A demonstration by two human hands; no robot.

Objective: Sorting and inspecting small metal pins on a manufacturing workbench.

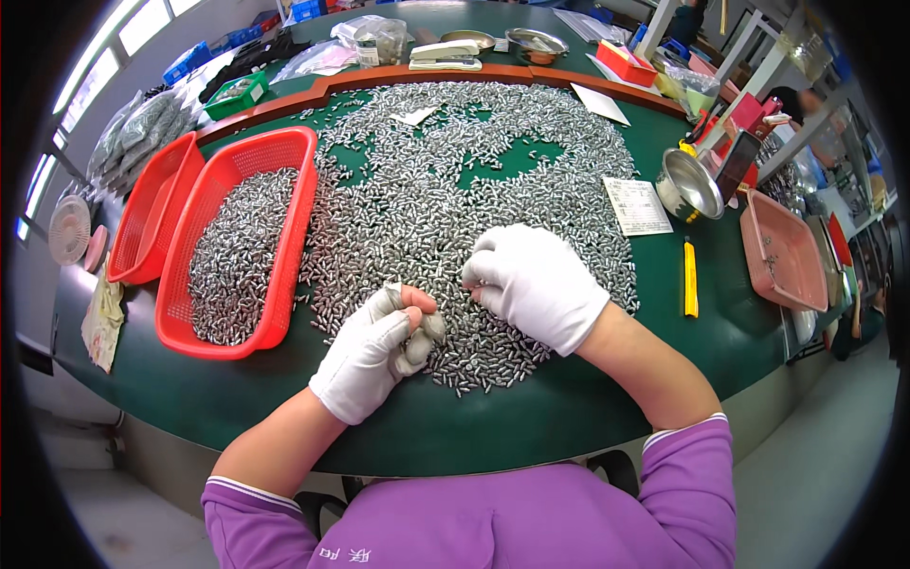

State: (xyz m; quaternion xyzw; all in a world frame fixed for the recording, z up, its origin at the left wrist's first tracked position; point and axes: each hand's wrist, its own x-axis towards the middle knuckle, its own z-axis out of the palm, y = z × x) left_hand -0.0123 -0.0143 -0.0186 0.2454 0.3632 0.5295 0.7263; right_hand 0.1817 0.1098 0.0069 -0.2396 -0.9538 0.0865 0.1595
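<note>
1. Left hand, white glove, fingers curling shut around a few small metal pieces.
2. Right hand is resting knuckles-down on the metal pieces pile, fingers tucked; can't tell its hold.
3. Pile's covering the green counter, beside a red basket.

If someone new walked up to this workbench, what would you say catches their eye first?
First, the huge spread of small silvery metal parts covering most of the green table. At its left sits a red plastic basket half filled with the same parts, with a second red basket beside it. At the near edge, the white-gloved left hand is closed in a loose fist, while the right hand rests knuckles-up on the pile.
</note>
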